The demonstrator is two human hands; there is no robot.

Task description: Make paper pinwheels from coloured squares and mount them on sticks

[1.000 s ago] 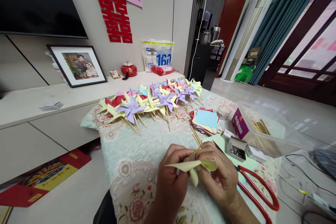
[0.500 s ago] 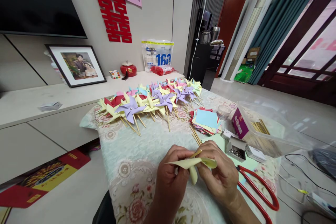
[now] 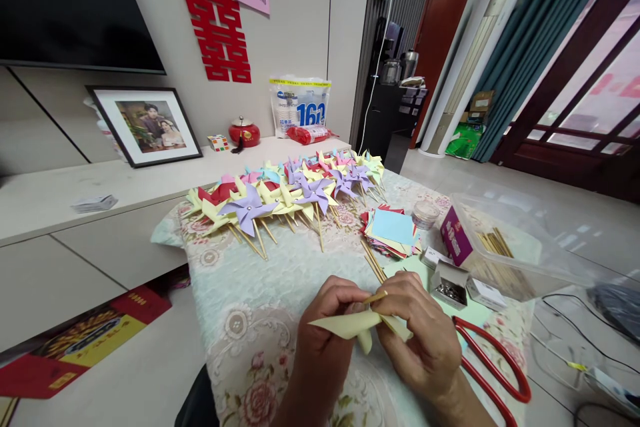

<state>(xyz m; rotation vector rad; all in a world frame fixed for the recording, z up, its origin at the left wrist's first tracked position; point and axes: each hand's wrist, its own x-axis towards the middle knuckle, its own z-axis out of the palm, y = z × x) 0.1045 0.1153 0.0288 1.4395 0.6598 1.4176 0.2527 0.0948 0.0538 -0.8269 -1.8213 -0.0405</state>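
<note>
The half-folded yellow paper pinwheel (image 3: 343, 324) sits right at the near edge of the table, held up a bit above the floral tablecloth (image 3: 260, 280) between both hands. The left hand (image 3: 327, 333) has its fingers closed on the paper from the left, with one pointed flap sticking out to the left. The right hand (image 3: 423, 337) is pinched onto the thin wooden stick (image 3: 376, 296) at the middle of the paper, thumb and forefinger tight together there. The two hands are pretty much touching each other.

Just right of the right hand lie big red scissors (image 3: 495, 363), flat on the table. A bit farther is a small open box of pins (image 3: 450, 288), and a few loose sticks (image 3: 373, 261) lie just beyond the hands. Past those is a messy stack of coloured paper squares (image 3: 393, 228) with a blue one on top, and a little round jar (image 3: 425, 214) beside it. On the right there's a clear plastic tub (image 3: 520, 240) with more sticks in it.

Across the far side of the table is a whole row of finished pinwheels (image 3: 287, 190), purple, yellow, red and blue. Behind it, on the low cabinet, a framed photo (image 3: 145, 123) leans against the wall.
</note>
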